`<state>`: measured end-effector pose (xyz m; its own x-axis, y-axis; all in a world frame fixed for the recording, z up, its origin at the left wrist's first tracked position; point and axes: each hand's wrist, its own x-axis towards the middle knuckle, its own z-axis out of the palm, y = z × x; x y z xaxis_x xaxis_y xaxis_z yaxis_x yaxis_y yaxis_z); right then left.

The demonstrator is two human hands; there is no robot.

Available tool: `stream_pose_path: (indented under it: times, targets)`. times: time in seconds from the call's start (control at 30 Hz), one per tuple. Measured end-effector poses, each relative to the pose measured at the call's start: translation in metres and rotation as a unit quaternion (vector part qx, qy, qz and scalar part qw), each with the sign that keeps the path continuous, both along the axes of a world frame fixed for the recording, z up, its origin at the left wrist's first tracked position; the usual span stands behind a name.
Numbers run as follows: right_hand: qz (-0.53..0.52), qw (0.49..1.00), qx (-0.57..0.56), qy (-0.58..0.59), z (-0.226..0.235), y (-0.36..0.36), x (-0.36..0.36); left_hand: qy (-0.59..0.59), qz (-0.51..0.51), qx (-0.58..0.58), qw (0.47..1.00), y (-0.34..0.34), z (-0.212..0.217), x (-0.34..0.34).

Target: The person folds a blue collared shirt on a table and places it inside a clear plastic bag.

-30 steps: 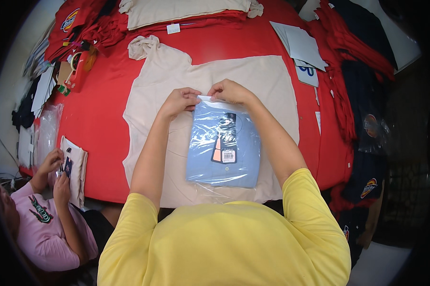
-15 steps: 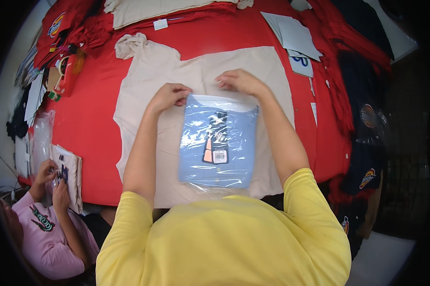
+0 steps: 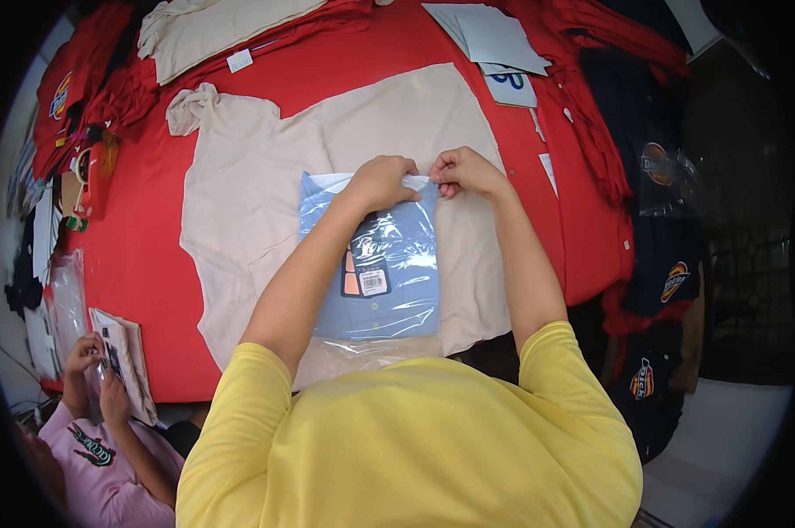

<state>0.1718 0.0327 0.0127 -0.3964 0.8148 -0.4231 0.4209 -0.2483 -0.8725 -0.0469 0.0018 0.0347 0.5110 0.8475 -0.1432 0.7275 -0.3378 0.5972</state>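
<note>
A folded light-blue shirt lies in a clear plastic bag, its upper edge away from me. A dark tag with orange patches and a white barcode label shows through the plastic. My left hand reaches across the bag's upper edge, fingers bent and closed on it near the right corner. At that corner my right hand pinches the bag's edge between thumb and fingers. Beneath the bag a cream garment is spread flat, its bunched end at the far left.
Red cloth covers the table. White sheets lie at the far right, beside red and navy garments along the right edge. Folded cream clothing is at the back. At lower left a co-worker's hands handle a bagged cream garment.
My left hand has moved from the bag's upper left corner to near its right corner. My right hand, raised before, has come down to that corner. The view has shifted slightly.
</note>
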Motion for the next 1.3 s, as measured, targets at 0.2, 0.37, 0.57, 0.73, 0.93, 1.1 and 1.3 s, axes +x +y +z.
stream_pose_path:
  times: [0.2, 0.37, 0.57, 0.73, 0.93, 1.1, 1.3]
  targets:
    - [-0.065, 0.994, 0.07, -0.045, -0.016, 0.003, -0.014, -0.058, -0.013, -0.012, 0.998, 0.002, -0.018, -0.005]
    - [-0.055, 0.995, 0.065, -0.047, -0.016, -0.002, -0.016, 0.003, -0.02, -0.046, 0.999, 0.007, -0.004, -0.005]
    - [-0.043, 0.98, 0.178, -0.073, 0.002, -0.044, 0.0, -0.055, 0.051, 0.159, 0.984, -0.004, 0.015, -0.048]
    - [-0.016, 0.967, 0.238, -0.09, -0.008, -0.052, -0.016, -0.042, 0.274, -0.142, 0.95, -0.06, 0.027, -0.141]
    - [0.005, 0.991, 0.116, -0.065, -0.006, -0.035, -0.027, -0.36, 0.261, -0.2, 0.873, -0.084, -0.018, -0.139]
    - [0.008, 0.991, 0.088, -0.096, 0.007, -0.035, -0.029, -0.385, 0.174, -0.203, 0.883, -0.054, -0.032, -0.143]
    - [0.005, 1.0, 0.015, 0.006, -0.004, -0.024, -0.021, -0.334, 0.207, -0.249, 0.885, -0.02, -0.037, -0.151]
